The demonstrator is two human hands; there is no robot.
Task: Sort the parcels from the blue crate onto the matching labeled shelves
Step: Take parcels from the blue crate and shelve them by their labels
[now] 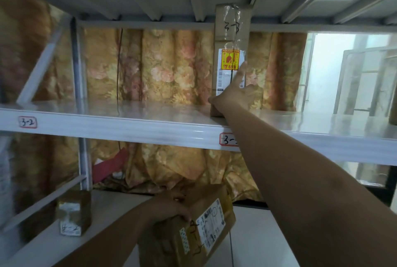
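Two white metal shelves fill the view, the upper shelf (129, 124) at about eye level and the lower shelf (103, 208) below it, with a gold floral curtain (163, 68) hanging behind both. On the upper shelf a tall narrow brown cardboard box (231, 30) stands upright, its top reaching the underside of the shelf above, with "3-3" handwritten on its taped front. Over the lower shelf a flat brown cardboard parcel with a white shipping label (225, 204) is held tilted, with dark handwriting beside the label that is too blurred to read. At the left of the lower shelf sits a small brown tape-wrapped parcel (73, 213) marked "4-2". The right hand (233, 96) is spread wide against the tall box, straight fingers on its front and the thumb at its lower left edge. The left hand (169, 207) grips the flat parcel, fingers curled over its upper edge. A red-bordered tag reading "3-2" (27, 122) is stuck on the upper shelf's front lip at the left; a second red-bordered tag (228, 139) directly under the tall box is partly hidden by the right arm. A yellow-and-red fragile sticker (230, 59) sits on the tall box just above the fingertips.
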